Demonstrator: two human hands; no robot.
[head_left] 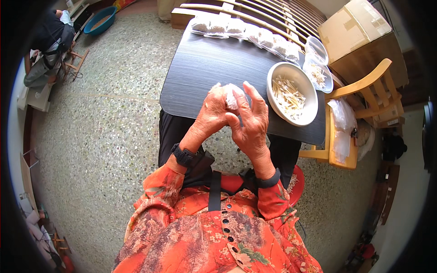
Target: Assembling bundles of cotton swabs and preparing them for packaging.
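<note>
A small white bundle [233, 97] with a bumpy top sits between my hands above the near edge of the dark table [205, 68]. My left hand [212, 110] is curled around its left side. From the right, my right hand [251, 122] presses fingers against it, with the thumb below; the bundle's lower part is hidden. To the right stands a white bowl [270, 91] holding many thin, pale sticks [287, 96] that look like cotton swabs. Behind it, a clear plastic tub [327, 86] has more short pieces with white ends.
Filled clear bags [236, 27] line the table's far edge. A wooden chair [349, 157] with plastic bags [342, 118] stands right, before a cardboard box [359, 32]. A red basin [298, 185] is beside my right leg. Another person [50, 34] sits far left near a teal basin [107, 12].
</note>
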